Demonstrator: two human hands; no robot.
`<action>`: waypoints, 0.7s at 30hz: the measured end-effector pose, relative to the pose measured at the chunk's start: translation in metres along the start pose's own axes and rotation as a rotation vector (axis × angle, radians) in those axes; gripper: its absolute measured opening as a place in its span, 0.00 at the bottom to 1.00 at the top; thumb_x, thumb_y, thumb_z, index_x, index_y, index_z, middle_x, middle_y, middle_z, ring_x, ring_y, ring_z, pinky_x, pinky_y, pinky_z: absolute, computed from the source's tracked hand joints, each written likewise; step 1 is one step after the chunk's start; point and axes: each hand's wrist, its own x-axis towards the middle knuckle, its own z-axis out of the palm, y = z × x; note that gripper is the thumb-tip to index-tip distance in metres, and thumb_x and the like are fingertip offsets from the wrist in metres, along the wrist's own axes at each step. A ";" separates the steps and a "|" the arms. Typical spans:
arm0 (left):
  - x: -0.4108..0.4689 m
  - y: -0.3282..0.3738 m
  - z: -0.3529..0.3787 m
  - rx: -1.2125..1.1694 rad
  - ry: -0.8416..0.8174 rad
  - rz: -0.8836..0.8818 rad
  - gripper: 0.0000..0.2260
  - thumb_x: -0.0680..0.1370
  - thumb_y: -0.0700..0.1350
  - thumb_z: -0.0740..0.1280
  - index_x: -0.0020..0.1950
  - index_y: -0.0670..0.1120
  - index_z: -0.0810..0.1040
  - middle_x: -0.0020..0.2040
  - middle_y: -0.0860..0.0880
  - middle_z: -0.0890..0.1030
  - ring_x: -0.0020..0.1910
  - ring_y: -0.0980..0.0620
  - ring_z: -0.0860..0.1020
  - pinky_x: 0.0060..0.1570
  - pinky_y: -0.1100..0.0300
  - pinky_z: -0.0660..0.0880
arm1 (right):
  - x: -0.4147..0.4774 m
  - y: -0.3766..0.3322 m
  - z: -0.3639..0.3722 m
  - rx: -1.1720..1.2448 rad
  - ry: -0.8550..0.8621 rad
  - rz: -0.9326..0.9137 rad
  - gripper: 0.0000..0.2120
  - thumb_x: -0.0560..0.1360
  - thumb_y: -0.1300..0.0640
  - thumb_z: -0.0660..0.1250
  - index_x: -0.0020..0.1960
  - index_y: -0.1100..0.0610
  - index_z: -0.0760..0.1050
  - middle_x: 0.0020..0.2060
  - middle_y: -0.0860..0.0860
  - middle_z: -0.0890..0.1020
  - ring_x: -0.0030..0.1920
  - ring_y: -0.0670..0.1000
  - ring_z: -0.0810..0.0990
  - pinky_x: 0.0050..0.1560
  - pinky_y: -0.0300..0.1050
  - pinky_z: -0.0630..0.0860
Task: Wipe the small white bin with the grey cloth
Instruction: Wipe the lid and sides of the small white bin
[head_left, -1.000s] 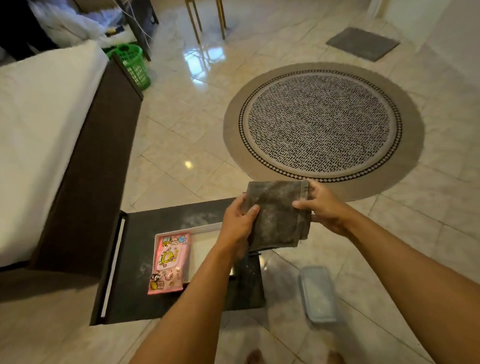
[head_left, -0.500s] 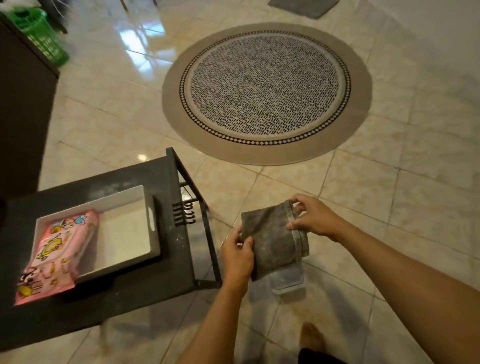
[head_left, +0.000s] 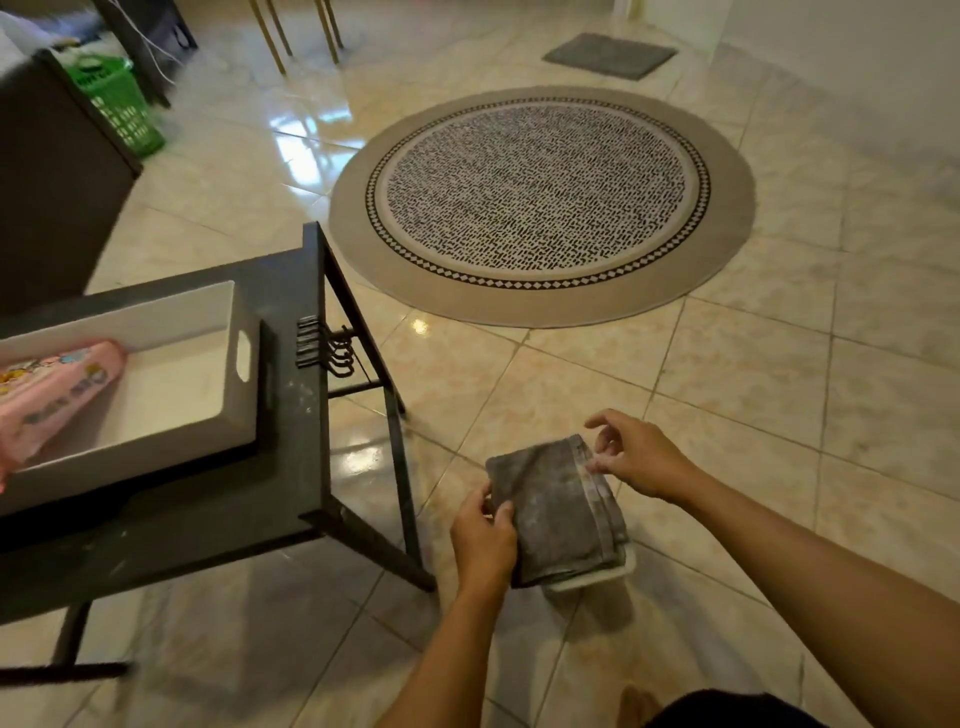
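Observation:
A folded grey cloth (head_left: 556, 514) is held low over the tiled floor, right of the table. My left hand (head_left: 483, 540) grips its lower left edge. My right hand (head_left: 639, 457) pinches the cloth's upper right edge with thumb and a finger, the other fingers lifted and spread. Directly under the cloth a small white bin (head_left: 589, 579) stands on the floor; only a strip of its near rim shows, the rest is hidden by the cloth.
A dark metal table (head_left: 291, 467) stands at left with a larger white tray (head_left: 244, 358) holding a pink packet (head_left: 47, 395). Hooks hang off its right side. A round patterned rug (head_left: 540, 202), a green basket (head_left: 119, 109) and my foot (head_left: 636, 701) are on the floor.
The view swung right and down, away from the table. Both hands lowered the cloth toward the floor until it covers the small bin. My right fingers have loosened and spread.

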 end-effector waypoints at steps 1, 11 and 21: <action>0.000 -0.003 0.002 0.027 -0.004 0.023 0.14 0.80 0.39 0.64 0.66 0.47 0.74 0.50 0.55 0.77 0.56 0.51 0.78 0.57 0.51 0.78 | -0.003 0.006 0.002 0.007 0.057 0.005 0.19 0.74 0.58 0.71 0.63 0.54 0.73 0.47 0.52 0.79 0.43 0.49 0.79 0.38 0.37 0.73; -0.008 -0.005 0.029 0.748 -0.085 0.449 0.34 0.79 0.59 0.61 0.79 0.52 0.49 0.78 0.47 0.50 0.75 0.44 0.48 0.73 0.44 0.53 | -0.029 0.040 0.019 0.244 -0.023 0.218 0.19 0.83 0.59 0.53 0.73 0.52 0.66 0.60 0.57 0.75 0.56 0.55 0.76 0.54 0.52 0.77; 0.018 -0.006 0.062 1.119 -0.216 0.462 0.40 0.70 0.77 0.48 0.76 0.64 0.36 0.77 0.49 0.30 0.75 0.41 0.31 0.66 0.28 0.38 | -0.008 0.055 0.030 0.422 -0.063 0.115 0.20 0.82 0.60 0.57 0.72 0.48 0.68 0.48 0.57 0.81 0.47 0.54 0.81 0.47 0.50 0.82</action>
